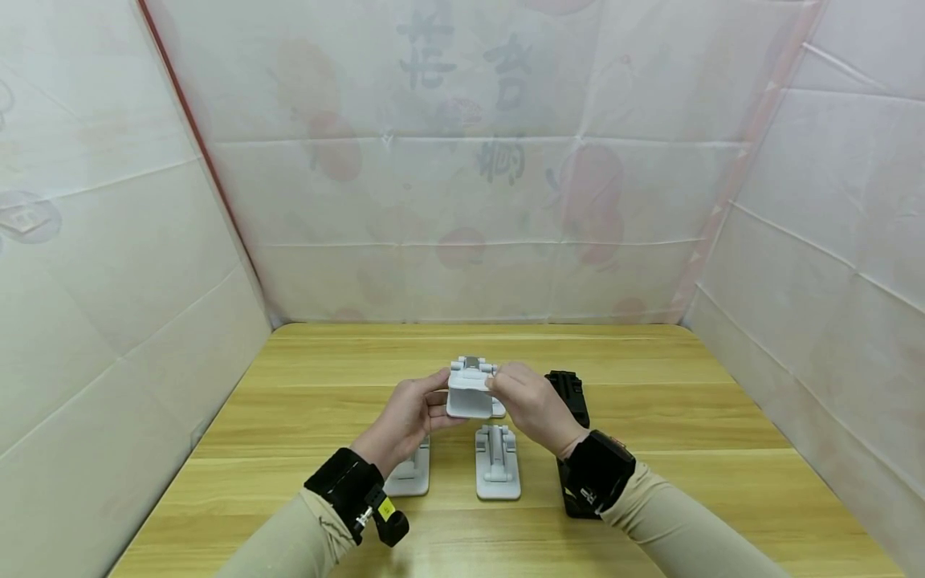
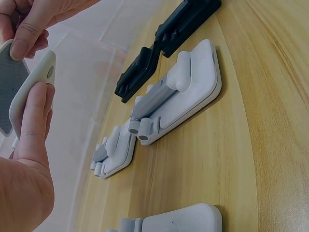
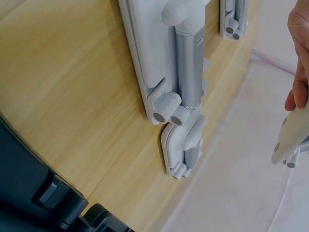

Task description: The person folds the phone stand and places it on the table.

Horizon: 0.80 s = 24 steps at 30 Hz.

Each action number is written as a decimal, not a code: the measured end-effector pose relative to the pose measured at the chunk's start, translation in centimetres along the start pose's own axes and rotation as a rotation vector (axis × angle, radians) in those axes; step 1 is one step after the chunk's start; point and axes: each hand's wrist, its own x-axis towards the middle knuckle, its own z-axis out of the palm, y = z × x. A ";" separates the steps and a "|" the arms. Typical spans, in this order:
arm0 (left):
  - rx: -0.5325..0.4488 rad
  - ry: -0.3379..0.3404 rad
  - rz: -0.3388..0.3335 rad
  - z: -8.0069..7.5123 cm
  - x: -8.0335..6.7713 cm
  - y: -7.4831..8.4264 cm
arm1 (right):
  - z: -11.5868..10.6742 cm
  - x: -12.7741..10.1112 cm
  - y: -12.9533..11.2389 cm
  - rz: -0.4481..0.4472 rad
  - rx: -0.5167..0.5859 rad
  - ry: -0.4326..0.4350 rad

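While both hands hold it up above the middle of the desk [image 1: 303, 385], the white folding stand [image 1: 468, 392] sits between them, clear of the surface. Left hand [image 1: 408, 419]: thumb and fingers [image 2: 36, 121] curled round the stand's left edge, gripping it. Right hand [image 1: 531, 405]: fingertips pinching its upper right part near the hinge. In the left wrist view a grey pad shows on the stand's inner face.

Judgement: step in hand looks like working the stand's hinged parts, opening or folding; which of the two cannot be told. Next move would call for one hand to steady the base plate while the other swings the hinged part, with the grip kept away from the hinge.

Around, on the desk: a second white stand [image 1: 497, 464] lying flat just below the held one; a third white stand [image 1: 410, 474] partly hidden under the left wrist; a fourth white piece [image 1: 498, 409] only partly visible behind the held one. Two black stands lie end to end on the right, far one [image 1: 568, 393] near the right hand, near one [image 1: 574, 496] mostly under the right wristband. White-sheeted walls [image 1: 108, 265] enclose three sides.

Obstruction: the flat stands lie directly beneath the hands, so setting down needs free desk further forward or to the left.
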 end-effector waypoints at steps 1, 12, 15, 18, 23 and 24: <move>-0.003 0.000 -0.001 0.0 0.0 0.0 | 0.0 0.0 0.0 -0.004 -0.004 -0.003; -0.040 0.011 -0.009 -0.2 0.0 -0.1 | 0.0 -0.4 -0.2 -0.086 -0.101 -0.033; -0.047 0.025 -0.007 -0.3 -0.1 -0.1 | -0.1 -0.6 -0.3 -0.093 -0.081 -0.050; -0.041 0.043 -0.002 -0.3 -0.1 0.0 | -0.2 -0.8 -0.2 -0.095 -0.055 -0.062; -0.008 0.069 0.003 -0.3 0.2 0.0 | -0.3 -1.1 -0.3 -0.084 -0.012 -0.060; -0.002 0.075 0.003 -0.4 0.2 0.1 | -0.3 -1.2 -0.3 -0.082 -0.009 -0.058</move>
